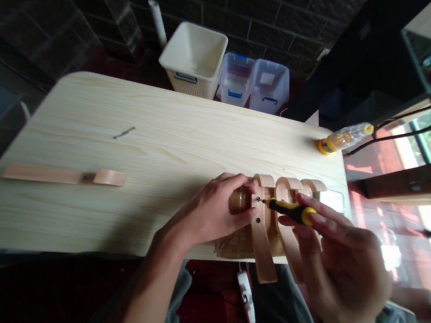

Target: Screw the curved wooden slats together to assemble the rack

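My right hand (342, 265) grips a small yellow and black screwdriver (292, 210) by its handle. The screwdriver points left, its tip at a dark screw hole in a curved wooden strip (264, 255). On that strip's left side, my left hand (210, 205) pinches it near the hole with thumb and fingers. A second dark hole shows lower on the same strip. More hooked wooden strips (288, 183) stand beside it to the right, partly behind my right hand. Beneath them lies a brown, shiny block or wrapped piece (235, 242), mostly covered.
A separate wooden strip (48, 174) and a thin metal piece (124, 132) lie on the table (188, 124) at left. A clear container with a yellow base (343, 139) stands at the back right corner. Beyond the table are a cream bin (195, 84) and clear boxes (236, 79).
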